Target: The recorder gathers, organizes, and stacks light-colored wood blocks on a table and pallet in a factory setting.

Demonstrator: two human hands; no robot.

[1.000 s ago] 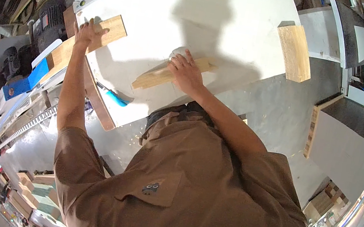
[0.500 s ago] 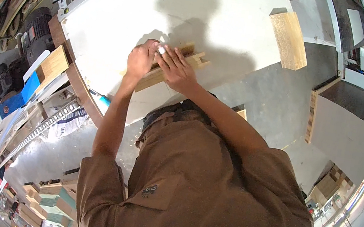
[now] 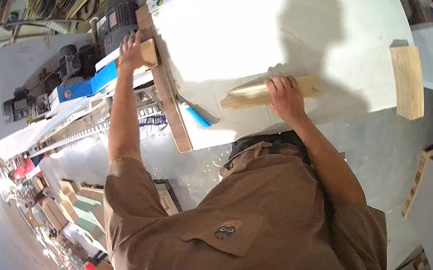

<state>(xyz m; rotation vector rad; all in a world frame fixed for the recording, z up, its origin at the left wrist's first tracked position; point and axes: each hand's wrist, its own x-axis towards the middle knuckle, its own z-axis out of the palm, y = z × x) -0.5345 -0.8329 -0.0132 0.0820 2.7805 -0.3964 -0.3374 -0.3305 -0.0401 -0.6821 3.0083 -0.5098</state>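
Note:
My right hand [image 3: 287, 98] grips a bundle of pale wood strips [image 3: 246, 96] that lies slantwise on the white tabletop [image 3: 211, 31]. Its fingers curl over the far side of the strips, whose right end [image 3: 309, 86] shows beyond the hand. Past the table's left edge, my left hand [image 3: 131, 53] reaches out with its fingers stretched. It is over or against a light wooden board [image 3: 148, 55]; whether it touches the board I cannot tell. A blue brush-like thing with a dark handle [image 3: 198, 116] lies near the table's near left corner.
A brown wooden rail [image 3: 167, 101] edges the table's left side. Beyond it are a dark motor [image 3: 118, 18] and a blue panel [image 3: 104, 76]. At the table's right edge lies a thick wooden block [image 3: 407, 81]. Stacked wood pieces [image 3: 86, 210] stand at lower left.
My left hand has left the wood strips and moved out left to the board. My right hand has stayed on the strips, now gripping them. The view has swung left.

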